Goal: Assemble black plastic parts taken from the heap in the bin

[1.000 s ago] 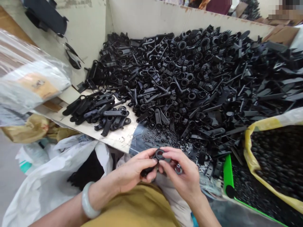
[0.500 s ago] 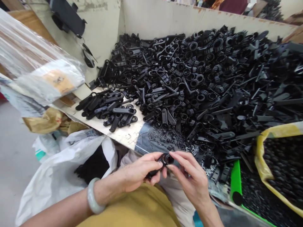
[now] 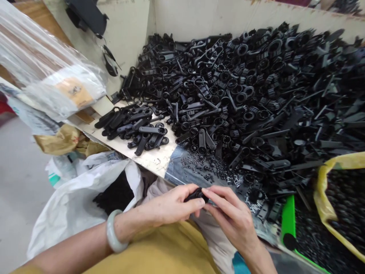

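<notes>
Just off the table's front edge, my left hand (image 3: 176, 203) grips a black plastic part (image 3: 196, 194), thumb along its near side. My right hand (image 3: 230, 209) pinches the part's right end with fingertips and thumb. Most of the part is covered by fingers, so its full shape does not show. Beyond the hands, small black pieces (image 3: 199, 163) and little silver pins (image 3: 235, 179) are scattered on a dark sheet (image 3: 173, 163). Farther left lies a small stack of black handle-like parts (image 3: 137, 127) with ringed ends.
A large heap of black plastic parts (image 3: 242, 87) fills the table's back and right. At right stand a yellow-rimmed bag (image 3: 322, 201) of black pieces and a green-edged container (image 3: 288, 217). A white sack (image 3: 65, 217) holding black items hangs open at lower left.
The black part has turned in my hands; its round open end faced up before and is now mostly covered by fingers. The view has shifted slightly.
</notes>
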`<state>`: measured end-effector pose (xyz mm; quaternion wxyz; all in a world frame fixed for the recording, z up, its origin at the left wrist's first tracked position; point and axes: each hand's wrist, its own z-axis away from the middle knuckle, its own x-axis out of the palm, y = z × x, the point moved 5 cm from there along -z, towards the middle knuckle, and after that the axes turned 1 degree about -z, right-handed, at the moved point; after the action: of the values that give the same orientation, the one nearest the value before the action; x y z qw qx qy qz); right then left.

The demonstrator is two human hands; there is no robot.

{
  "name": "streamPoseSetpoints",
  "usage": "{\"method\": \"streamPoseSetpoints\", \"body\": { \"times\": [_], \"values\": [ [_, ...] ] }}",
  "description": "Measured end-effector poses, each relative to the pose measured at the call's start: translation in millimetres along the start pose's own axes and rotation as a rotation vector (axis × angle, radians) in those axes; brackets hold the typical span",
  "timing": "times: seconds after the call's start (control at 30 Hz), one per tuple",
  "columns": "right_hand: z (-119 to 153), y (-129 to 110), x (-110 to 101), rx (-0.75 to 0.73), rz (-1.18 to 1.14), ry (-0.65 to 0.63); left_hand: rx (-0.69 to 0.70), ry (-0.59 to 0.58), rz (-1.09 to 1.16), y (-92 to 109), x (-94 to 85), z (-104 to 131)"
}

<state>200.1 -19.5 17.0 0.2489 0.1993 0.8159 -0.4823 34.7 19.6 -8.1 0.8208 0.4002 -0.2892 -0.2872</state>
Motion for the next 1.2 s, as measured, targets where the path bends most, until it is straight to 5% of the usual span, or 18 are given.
{"method": "streamPoseSetpoints", "body": {
  "times": [0.23,0.43,0.6,0.73,0.87,1.0,1.2],
  "values": [
    [8.2,1.8,2.8,0.170,-0.211,0.006,0.108,0.035,-0.290,10.4,2.1,2.2],
    [8.4,-7.6,18.3,0.330,-0.307,0.224,0.276,0.038,-0.440,15.8,4.6,12.1],
    [3.4,-9.4,29.1,0.319,-0.275,0.246,0.306,0.206,-0.698,6.8,-3.2,15.4],
    [8.0,6.6,36.1,0.557,-0.417,0.293,0.434,0.344,-0.887,11.7,-5.0,17.3],
    [2.9,12.3,43.0,0.677,-0.506,0.244,0.264,0.342,-0.535,7.0,-15.0,13.5],
    [-13.8,9.5,38.4,0.555,-0.441,0.208,0.019,0.100,-0.151,-6.9,-9.2,8.9],
    [-23.4,10.3,36.5,0.468,-0.386,0.113,-0.029,0.064,0.146,-15.0,-4.1,10.3]
  ]
}}
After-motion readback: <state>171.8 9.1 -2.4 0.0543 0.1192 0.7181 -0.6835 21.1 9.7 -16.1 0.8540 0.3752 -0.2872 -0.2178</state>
